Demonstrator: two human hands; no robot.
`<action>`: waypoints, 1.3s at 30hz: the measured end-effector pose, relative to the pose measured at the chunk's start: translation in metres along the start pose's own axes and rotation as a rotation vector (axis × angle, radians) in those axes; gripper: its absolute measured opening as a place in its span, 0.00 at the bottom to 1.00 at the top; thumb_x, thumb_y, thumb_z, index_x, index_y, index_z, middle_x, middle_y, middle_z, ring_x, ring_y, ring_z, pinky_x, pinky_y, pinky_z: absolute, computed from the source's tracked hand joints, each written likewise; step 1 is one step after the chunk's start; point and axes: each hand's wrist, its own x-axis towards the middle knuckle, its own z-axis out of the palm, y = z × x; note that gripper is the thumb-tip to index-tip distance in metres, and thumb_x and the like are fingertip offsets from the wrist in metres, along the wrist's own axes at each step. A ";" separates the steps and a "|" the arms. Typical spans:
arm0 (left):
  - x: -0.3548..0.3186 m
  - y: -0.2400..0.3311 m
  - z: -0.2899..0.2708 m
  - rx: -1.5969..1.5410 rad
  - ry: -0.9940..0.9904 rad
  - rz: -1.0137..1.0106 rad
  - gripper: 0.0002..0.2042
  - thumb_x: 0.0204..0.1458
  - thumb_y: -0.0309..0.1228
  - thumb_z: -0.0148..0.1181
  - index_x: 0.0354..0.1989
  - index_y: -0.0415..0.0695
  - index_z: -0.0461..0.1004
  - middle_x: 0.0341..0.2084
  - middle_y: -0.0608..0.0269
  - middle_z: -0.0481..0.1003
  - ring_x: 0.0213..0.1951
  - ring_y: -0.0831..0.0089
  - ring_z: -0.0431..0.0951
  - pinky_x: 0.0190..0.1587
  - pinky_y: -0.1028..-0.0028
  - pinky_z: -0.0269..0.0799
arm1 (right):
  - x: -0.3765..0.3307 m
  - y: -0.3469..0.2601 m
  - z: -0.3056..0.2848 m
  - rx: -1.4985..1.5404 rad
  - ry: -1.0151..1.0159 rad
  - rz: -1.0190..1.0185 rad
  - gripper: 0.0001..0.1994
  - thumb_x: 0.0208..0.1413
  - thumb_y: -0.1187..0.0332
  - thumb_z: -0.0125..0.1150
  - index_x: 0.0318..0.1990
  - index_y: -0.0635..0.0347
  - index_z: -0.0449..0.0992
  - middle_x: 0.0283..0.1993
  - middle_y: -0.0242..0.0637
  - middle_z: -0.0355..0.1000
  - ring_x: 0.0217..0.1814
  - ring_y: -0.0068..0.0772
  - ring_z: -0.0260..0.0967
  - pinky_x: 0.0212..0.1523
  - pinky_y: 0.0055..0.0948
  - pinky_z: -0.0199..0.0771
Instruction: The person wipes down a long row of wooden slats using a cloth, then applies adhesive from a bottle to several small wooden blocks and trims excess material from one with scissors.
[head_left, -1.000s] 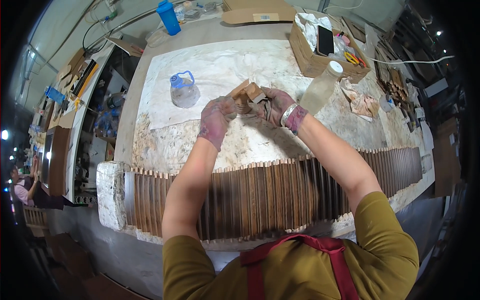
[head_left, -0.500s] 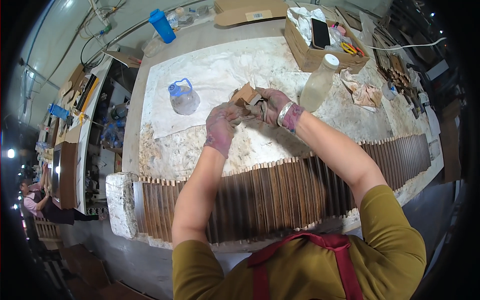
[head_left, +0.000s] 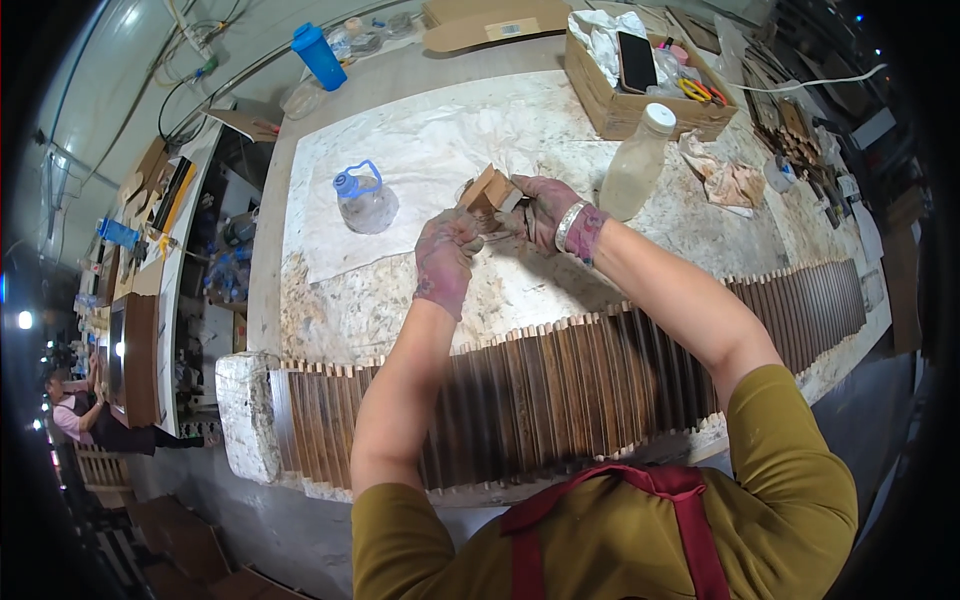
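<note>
Over the stained worktop, both of my gloved hands are raised around a small brown wooden piece [head_left: 489, 190] with angled faces. My left hand [head_left: 447, 255] has its fingers curled closed at the piece's near left side. My right hand [head_left: 550, 212], with a silver bracelet at the wrist, pinches its right side, its thumb and fingers closed. The fingers hide the lower part of the piece. Below my forearms lies a long row of dark brown wooden strips [head_left: 520, 390] with pale ends, packed side by side.
A clear jug with a blue handle [head_left: 366, 205] stands left of my hands; a white-capped bottle [head_left: 637, 165] is at the right. Behind it sits a cardboard box [head_left: 600, 100] holding a phone and pliers. A crumpled cloth [head_left: 722, 178] lies farther right. Another person [head_left: 85, 410] works far left.
The wooden piece has tilted slightly between my fingers, showing more of its faces. My hands stay in nearly the same place, and the whole view has shifted a little.
</note>
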 end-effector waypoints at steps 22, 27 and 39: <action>0.017 0.054 0.003 0.572 -0.062 0.112 0.05 0.53 0.18 0.49 0.37 0.38 0.66 0.24 0.60 0.71 0.21 0.76 0.72 0.18 0.79 0.63 | 0.006 -0.015 -0.026 -0.396 -0.099 -0.113 0.16 0.60 0.60 0.56 0.46 0.64 0.70 0.35 0.40 0.74 0.33 0.31 0.76 0.27 0.26 0.78; 0.018 0.055 0.017 0.733 -0.131 0.310 0.05 0.53 0.16 0.50 0.36 0.38 0.68 0.26 0.64 0.71 0.27 0.79 0.73 0.27 0.80 0.69 | 0.002 -0.007 -0.006 -1.244 0.044 -0.578 0.21 0.57 0.57 0.58 0.51 0.64 0.68 0.42 0.43 0.73 0.44 0.33 0.71 0.45 0.29 0.70; 0.006 0.044 0.018 1.260 -0.076 0.491 0.04 0.53 0.28 0.55 0.33 0.41 0.71 0.23 0.62 0.74 0.23 0.75 0.73 0.26 0.75 0.68 | 0.037 -0.018 0.018 -1.120 0.123 -0.616 0.24 0.52 0.50 0.62 0.46 0.63 0.74 0.39 0.45 0.76 0.42 0.39 0.74 0.46 0.32 0.71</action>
